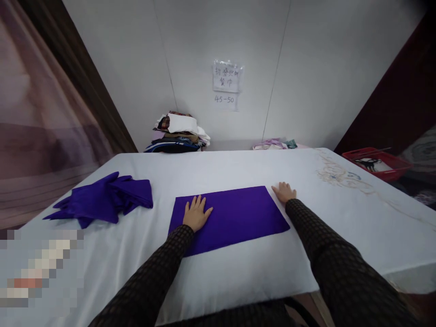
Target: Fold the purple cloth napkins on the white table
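Observation:
A purple cloth (238, 213) lies flat as a rectangle on the white-covered table (218, 170). On its left part my left hand (196, 214) rests palm down with the fingers spread. Just beyond the cloth's right edge, my right hand (284, 192) lies on the white tablecloth, fingers apart and holding nothing. A crumpled heap of purple cloth (105, 200) sits on the left side of the table.
Folded clothes (182, 131) are stacked behind the table's far edge, with more fabric (272, 144) to their right. A red basket (391, 172) stands past the right edge. Paper signs (226, 79) hang on the wall; a curtain (44, 113) is at left.

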### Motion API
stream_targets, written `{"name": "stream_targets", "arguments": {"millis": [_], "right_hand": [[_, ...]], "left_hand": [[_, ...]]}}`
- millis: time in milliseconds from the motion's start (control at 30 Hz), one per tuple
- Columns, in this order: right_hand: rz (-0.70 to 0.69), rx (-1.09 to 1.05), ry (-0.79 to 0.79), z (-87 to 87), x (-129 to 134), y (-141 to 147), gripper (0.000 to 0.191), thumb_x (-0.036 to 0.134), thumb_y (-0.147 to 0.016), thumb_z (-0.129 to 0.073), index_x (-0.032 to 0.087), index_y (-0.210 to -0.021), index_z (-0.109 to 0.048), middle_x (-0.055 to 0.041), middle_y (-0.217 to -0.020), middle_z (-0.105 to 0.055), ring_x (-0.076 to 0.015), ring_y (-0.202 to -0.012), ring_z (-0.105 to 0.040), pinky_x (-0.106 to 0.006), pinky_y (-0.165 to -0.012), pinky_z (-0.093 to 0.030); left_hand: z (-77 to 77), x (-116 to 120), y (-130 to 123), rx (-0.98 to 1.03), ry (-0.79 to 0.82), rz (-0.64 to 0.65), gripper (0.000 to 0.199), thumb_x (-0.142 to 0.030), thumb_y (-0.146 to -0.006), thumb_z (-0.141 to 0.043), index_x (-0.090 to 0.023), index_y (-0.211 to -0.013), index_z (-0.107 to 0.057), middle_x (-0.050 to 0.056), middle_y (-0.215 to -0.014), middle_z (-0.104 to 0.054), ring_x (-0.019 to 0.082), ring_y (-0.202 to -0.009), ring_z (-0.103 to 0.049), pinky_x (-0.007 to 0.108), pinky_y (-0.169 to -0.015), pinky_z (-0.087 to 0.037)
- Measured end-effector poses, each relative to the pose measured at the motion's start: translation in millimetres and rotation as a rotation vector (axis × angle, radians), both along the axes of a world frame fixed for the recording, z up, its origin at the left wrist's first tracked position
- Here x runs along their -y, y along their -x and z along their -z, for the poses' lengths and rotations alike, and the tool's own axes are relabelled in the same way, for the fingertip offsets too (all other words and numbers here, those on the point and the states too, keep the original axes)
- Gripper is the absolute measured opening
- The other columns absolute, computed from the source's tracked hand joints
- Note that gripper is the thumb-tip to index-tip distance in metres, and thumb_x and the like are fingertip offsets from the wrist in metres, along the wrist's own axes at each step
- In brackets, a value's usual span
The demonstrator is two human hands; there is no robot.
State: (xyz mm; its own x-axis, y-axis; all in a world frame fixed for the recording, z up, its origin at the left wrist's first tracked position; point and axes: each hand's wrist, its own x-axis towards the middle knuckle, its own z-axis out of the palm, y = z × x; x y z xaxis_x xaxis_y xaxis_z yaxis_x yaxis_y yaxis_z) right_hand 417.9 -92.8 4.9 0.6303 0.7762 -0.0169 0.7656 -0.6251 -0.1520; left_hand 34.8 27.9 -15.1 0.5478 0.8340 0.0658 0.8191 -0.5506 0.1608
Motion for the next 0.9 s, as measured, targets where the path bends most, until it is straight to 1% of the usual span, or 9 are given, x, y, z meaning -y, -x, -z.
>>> {"name": "stream_targets", "arguments": {"millis": [67, 133, 233, 333, 400, 500, 633, 767, 900], "right_hand": [[-0.047, -0.010, -0.041, -2.7, 7.6, 2.8, 0.061, 0.050, -0.093, -0.024, 0.011, -0.138, -0.035, -0.0176, -0.147, -0.030, -0.0311, -0.137, -0.021, -0.058, -0.104, -0.020], [-0.201, -0.051, -0.074, -2.7, 12.9, 22.2, 0.058, 0.047, -0.092, -0.027, 0.012, -0.139, -0.034, -0.0154, -0.146, -0.033, -0.0291, -0.137, -0.022, -0.053, -0.107, -0.020], [-0.413, -0.092, -0.126, 1.6, 27.4, 55.7, 0.058, 0.046, -0.089, -0.034, 0.016, -0.138, -0.035, -0.0126, -0.143, -0.040, -0.0281, -0.135, -0.029, -0.050, -0.106, -0.024], [-0.488, -0.054, -0.204, 7.2, 52.3, 65.6, 0.057, 0.045, -0.087, -0.039, 0.018, -0.137, -0.038, -0.0124, -0.138, -0.046, -0.0274, -0.128, -0.040, -0.046, -0.103, -0.032], [-0.440, -0.014, -0.207, 10.3, 69.8, 58.4, 0.052, 0.041, -0.087, -0.039, 0.016, -0.133, -0.043, -0.0143, -0.130, -0.053, -0.0274, -0.120, -0.048, -0.042, -0.098, -0.037], [-0.323, 0.019, -0.120, 13.0, 89.6, 43.0, 0.049, 0.038, -0.088, -0.037, 0.009, -0.126, -0.048, -0.0173, -0.109, -0.064, -0.0278, -0.101, -0.059, -0.039, -0.087, -0.043], [-0.274, 0.049, 0.007, 8.9, 98.2, 38.6, 0.044, 0.032, -0.087, -0.041, 0.007, -0.122, -0.050, -0.0156, -0.093, -0.066, -0.0255, -0.084, -0.062, -0.034, -0.074, -0.044], [-0.214, 0.015, 0.114, -0.7, 92.0, 49.0, 0.035, 0.026, -0.085, -0.045, 0.011, -0.114, -0.056, -0.0137, -0.092, -0.067, -0.0249, -0.085, -0.063, -0.031, -0.069, -0.041], [-0.223, -0.023, 0.129, -6.7, 75.6, 55.8, 0.040, 0.015, -0.082, -0.043, 0.013, -0.119, -0.055, -0.0130, -0.099, -0.069, -0.0229, -0.093, -0.062, -0.028, -0.073, -0.040]], "left_hand": [[-4.6, -3.8, 1.2, 0.019, 0.071, -0.007, 0.061, -0.054, -0.090, -0.030, -0.017, -0.138, -0.039, 0.013, -0.148, -0.030, 0.027, -0.138, -0.022, 0.051, -0.110, -0.018], [-11.0, -10.2, 5.7, 0.064, 0.106, -0.012, 0.055, -0.048, -0.092, -0.030, -0.018, -0.136, -0.041, 0.012, -0.148, -0.032, 0.025, -0.137, -0.026, 0.048, -0.109, -0.022], [-20.7, -22.9, 19.4, 0.103, 0.012, -0.066, 0.045, -0.035, -0.093, -0.030, -0.019, -0.133, -0.044, 0.010, -0.147, -0.034, 0.023, -0.135, -0.029, 0.046, -0.108, -0.024], [-27.4, -35.9, 35.5, 0.048, -0.038, -0.155, 0.042, -0.027, -0.092, -0.031, -0.020, -0.131, -0.046, 0.009, -0.140, -0.044, 0.024, -0.132, -0.034, 0.046, -0.107, -0.026], [-30.2, -43.6, 42.6, 0.014, -0.021, -0.188, 0.041, -0.026, -0.091, -0.034, -0.019, -0.128, -0.049, 0.010, -0.132, -0.053, 0.024, -0.125, -0.042, 0.044, -0.103, -0.030], [-33.7, -53.3, 44.9, -0.007, -0.014, -0.211, 0.038, -0.028, -0.087, -0.041, -0.019, -0.120, -0.057, 0.012, -0.121, -0.059, 0.026, -0.117, -0.049, 0.042, -0.099, -0.035], [-37.5, -62.5, 41.5, -0.021, 0.043, -0.241, 0.030, -0.030, -0.082, -0.047, -0.019, -0.101, -0.068, 0.012, -0.111, -0.064, 0.027, -0.108, -0.055, 0.036, -0.089, -0.042], [-38.6, -65.6, 46.5, -0.006, 0.110, -0.293, 0.030, -0.028, -0.081, -0.047, -0.017, -0.099, -0.069, 0.012, -0.108, -0.066, 0.023, -0.100, -0.060, 0.030, -0.080, -0.045], [-38.2, -65.9, 59.8, 0.019, 0.149, -0.343, 0.030, -0.027, -0.081, -0.049, -0.016, -0.100, -0.069, 0.011, -0.108, -0.067, 0.023, -0.101, -0.060, 0.027, -0.079, -0.044]]}}
